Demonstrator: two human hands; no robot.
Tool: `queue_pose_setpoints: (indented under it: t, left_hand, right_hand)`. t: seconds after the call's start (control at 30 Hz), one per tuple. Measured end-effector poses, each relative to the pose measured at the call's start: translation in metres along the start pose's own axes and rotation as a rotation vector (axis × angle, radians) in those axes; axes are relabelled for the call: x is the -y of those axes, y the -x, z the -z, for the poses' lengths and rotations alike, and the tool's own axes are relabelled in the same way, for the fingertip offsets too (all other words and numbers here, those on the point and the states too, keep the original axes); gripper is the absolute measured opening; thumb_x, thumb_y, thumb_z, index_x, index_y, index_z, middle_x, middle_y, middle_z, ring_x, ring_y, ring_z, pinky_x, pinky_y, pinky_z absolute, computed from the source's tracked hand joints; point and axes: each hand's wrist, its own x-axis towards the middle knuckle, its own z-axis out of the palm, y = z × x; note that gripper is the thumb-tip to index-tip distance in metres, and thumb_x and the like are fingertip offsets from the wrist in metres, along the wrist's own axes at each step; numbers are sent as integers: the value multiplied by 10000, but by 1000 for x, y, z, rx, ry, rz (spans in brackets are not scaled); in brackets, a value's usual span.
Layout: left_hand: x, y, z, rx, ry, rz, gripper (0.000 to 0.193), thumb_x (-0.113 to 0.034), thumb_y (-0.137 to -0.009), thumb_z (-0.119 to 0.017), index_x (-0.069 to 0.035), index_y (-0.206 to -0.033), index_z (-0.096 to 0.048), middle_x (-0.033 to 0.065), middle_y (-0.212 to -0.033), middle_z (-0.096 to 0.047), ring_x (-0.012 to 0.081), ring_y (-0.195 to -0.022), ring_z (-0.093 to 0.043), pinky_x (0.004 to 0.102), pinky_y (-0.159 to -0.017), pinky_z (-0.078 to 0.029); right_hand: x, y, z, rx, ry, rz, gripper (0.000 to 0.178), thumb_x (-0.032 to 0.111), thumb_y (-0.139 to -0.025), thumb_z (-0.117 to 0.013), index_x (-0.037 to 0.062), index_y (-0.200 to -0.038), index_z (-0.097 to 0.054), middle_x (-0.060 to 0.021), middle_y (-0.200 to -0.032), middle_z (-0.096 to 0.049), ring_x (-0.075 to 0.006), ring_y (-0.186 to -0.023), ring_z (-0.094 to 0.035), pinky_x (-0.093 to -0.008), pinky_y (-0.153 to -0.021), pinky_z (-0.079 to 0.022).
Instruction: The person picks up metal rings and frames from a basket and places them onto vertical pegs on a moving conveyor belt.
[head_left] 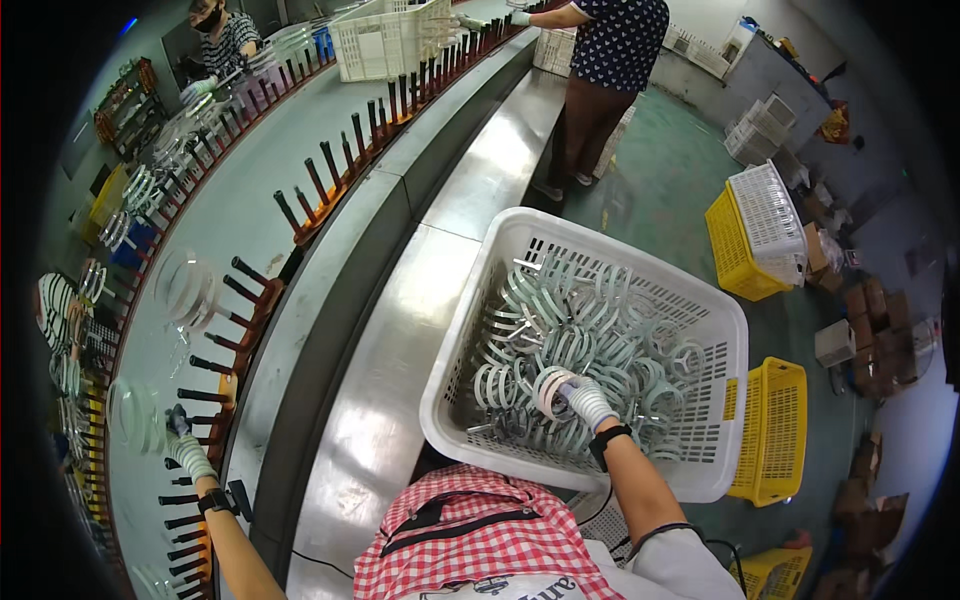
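My left hand [188, 448], in a striped glove with dark fingertips, is closed at the row of dark pegs [205, 395] on the left. Beside its fingers is a clear coiled ring piece [135, 415], which it seems to grip by the end; the exact grip is hard to see. Inside the large white basket [590, 232], my right hand [588, 398], gloved too, closes around a pale coiled ring piece [549, 392]. Many similar translucent coiled pieces [640, 345] lie heaped around it. Another clear coil [188, 290] stands by the pegs farther along.
A curved conveyor [300, 160] carries peg rows along both edges, with a metal ledge [400, 340] beside it. A cream crate [390, 40] stands on the line. One person [610, 60] stands at the far end; others work across it. Yellow baskets [780, 430] sit at right.
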Motion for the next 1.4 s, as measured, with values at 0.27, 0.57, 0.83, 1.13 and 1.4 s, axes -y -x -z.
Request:
queue_pose_setpoints:
  t: [0.27,0.57,0.83,1.13,1.4]
  left_hand:
    - [46,-4,89,-270,-362,-455,285,-135,-899,-468,-8,-1153,-444,89,-1084,-534,174,-933,-549,271,-816,-458]
    - [-114,23,60,-377,270,144,235,-79,-879,-530,-1,-1100,-528,115,-945,-616,170,-800,-602,295,-749,-506]
    - [101,21,117,-506,-66,141,593,-413,-714,-701,-35,-1142,-542,128,-1179,-553,309,-1138,-448,402,-1023,-246]
    - [122,44,158,-180,-624,238,634,-547,-815,-481,-50,-1207,-505,188,-1242,-492,343,-1204,-392,383,-1032,-265]
    - [70,161,54,-244,303,183,445,-165,-839,-579,22,-1207,-412,129,-1072,-531,210,-962,-516,328,-884,-403]
  right_hand:
    - [53,-25,-16,66,-421,138,237,147,-846,-480,-37,-900,-620,-88,-780,-640,-163,-704,-578,-333,-625,-441]
    - [-13,-78,-37,-103,13,233,255,178,-819,-524,-50,-905,-600,-231,-833,-613,-335,-738,-599,-364,-665,-448]
    - [-10,-65,-90,-187,-53,305,233,129,-809,-546,-87,-879,-597,-147,-726,-629,-181,-607,-529,-330,-596,-437]
    - [-33,-65,-104,-177,-127,249,224,139,-807,-556,-75,-832,-617,-99,-639,-599,-163,-555,-495,-314,-542,-429]
    - [113,52,-62,-301,120,560,170,166,-789,-591,27,-879,-626,-184,-818,-622,-331,-731,-603,-380,-628,-454]
